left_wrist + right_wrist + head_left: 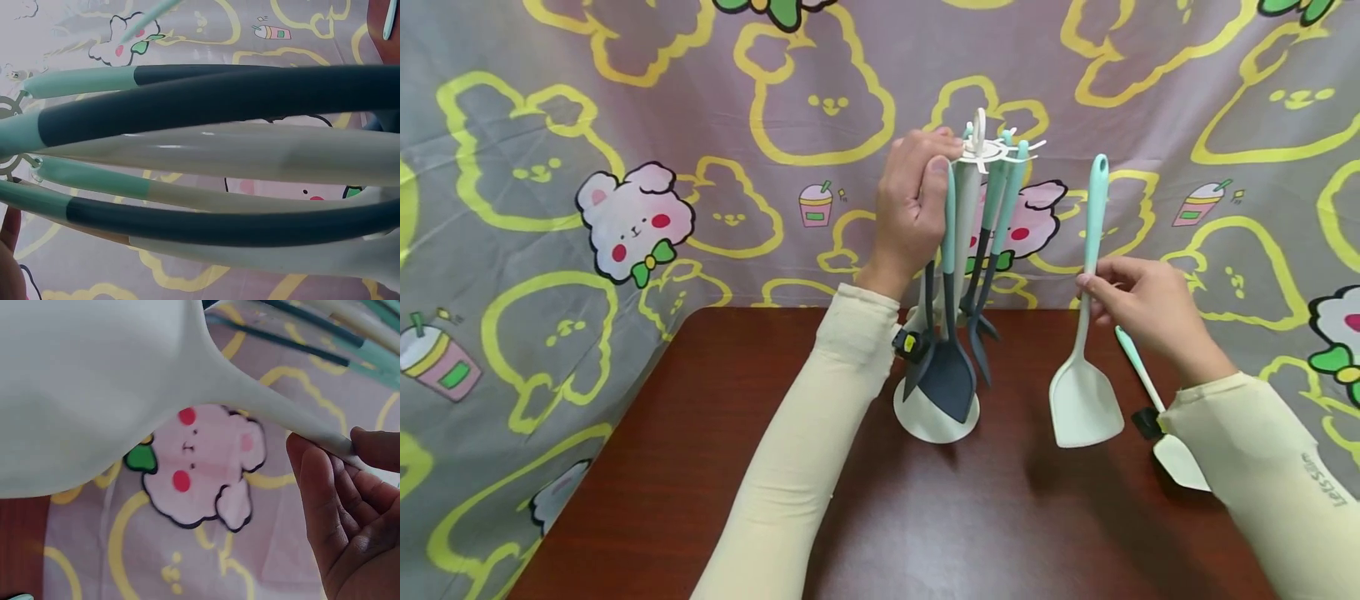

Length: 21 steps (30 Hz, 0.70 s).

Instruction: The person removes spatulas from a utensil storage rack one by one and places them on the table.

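Observation:
A white utensil stand (pixel 967 225) rises from a round base on the table, topped by a ring of hooks. Several utensils with mint handles hang from it, among them a dark turner (pixel 950 383) at the front. My left hand (pixel 913 196) grips the stand's top edge at the left, beside a hanging handle; the exact contact is hidden by the fingers. To the right, my right hand (pixel 1142 304) pinches a cream turner (pixel 1084 404) between thumb and fingers, below its mint grip. The turner hangs blade down above the table. Its pale blade (pixel 94 394) fills much of the right wrist view.
A cream spatula with a mint handle (pixel 1138 362) lies on the dark red-brown table (pixel 700 450), partly behind my right sleeve. A grey cloth (pixel 715 100) with cartoon prints hangs behind the table's far edge.

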Each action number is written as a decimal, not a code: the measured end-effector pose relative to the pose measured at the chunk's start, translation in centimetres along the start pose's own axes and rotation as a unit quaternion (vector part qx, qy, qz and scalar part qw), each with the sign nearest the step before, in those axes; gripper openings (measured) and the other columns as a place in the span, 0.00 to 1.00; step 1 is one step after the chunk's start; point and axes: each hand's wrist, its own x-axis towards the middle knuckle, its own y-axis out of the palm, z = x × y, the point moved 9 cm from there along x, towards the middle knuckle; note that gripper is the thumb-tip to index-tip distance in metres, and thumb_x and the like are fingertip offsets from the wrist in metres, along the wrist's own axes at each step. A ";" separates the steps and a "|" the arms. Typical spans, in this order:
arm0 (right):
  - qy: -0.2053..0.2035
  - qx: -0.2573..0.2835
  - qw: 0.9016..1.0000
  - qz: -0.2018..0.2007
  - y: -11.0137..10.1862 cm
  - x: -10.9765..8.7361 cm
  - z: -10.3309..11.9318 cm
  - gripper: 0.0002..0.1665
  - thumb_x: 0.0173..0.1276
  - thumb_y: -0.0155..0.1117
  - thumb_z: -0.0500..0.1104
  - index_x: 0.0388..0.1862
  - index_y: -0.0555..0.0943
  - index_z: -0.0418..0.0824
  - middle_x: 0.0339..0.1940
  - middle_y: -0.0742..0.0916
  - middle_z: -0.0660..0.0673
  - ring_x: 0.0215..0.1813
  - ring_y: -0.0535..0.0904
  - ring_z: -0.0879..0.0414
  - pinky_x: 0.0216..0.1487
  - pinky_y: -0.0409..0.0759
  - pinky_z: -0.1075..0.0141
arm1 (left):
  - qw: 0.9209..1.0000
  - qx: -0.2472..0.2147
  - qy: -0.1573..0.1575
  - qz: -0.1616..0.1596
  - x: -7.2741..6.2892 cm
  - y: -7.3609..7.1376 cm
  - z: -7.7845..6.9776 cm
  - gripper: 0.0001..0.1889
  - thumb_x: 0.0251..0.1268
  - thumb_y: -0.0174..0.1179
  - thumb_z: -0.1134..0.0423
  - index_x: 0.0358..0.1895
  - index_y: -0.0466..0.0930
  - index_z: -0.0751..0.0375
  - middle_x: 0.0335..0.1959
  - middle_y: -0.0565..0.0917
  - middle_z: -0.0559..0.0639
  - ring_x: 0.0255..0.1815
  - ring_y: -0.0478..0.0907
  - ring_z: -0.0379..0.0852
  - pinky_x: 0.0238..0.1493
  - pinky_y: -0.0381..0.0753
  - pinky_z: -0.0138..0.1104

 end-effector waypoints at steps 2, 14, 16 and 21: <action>0.010 0.004 1.000 0.012 0.4 0.5 -0.7 0.23 0.71 0.63 0.53 0.50 0.83 0.34 0.21 0.85 0.54 0.22 0.82 0.65 0.27 0.82 0.71 | 1.000 0.004 0.000 -0.001 0.0 -0.1 0.0 0.15 0.70 0.44 0.68 0.41 0.82 0.71 0.42 0.84 0.63 0.56 0.80 0.56 0.70 0.69 0.31; 0.048 -0.012 0.997 0.051 2.6 2.4 -6.0 0.23 0.73 0.60 0.49 0.50 0.81 0.28 0.22 0.86 0.49 0.21 0.82 0.64 0.26 0.83 0.69 | 1.000 0.014 -0.006 0.004 -0.2 0.1 0.3 0.15 0.71 0.44 0.68 0.42 0.82 0.70 0.42 0.85 0.63 0.58 0.80 0.56 0.69 0.69 0.31; 0.055 -0.004 0.997 0.059 3.0 2.4 -6.9 0.23 0.73 0.59 0.47 0.51 0.80 0.27 0.22 0.85 0.49 0.21 0.81 0.65 0.25 0.84 0.69 | 1.000 0.013 -0.007 0.004 -0.2 0.1 0.3 0.15 0.71 0.44 0.68 0.42 0.82 0.70 0.43 0.85 0.63 0.58 0.79 0.56 0.69 0.69 0.31; 0.066 -0.007 0.995 0.078 4.1 2.6 -8.7 0.21 0.73 0.59 0.45 0.51 0.79 0.27 0.20 0.84 0.49 0.20 0.81 0.64 0.24 0.84 0.68 | 1.000 0.010 -0.012 0.003 -0.1 0.1 0.5 0.15 0.71 0.44 0.68 0.42 0.82 0.70 0.43 0.84 0.63 0.58 0.79 0.56 0.69 0.68 0.30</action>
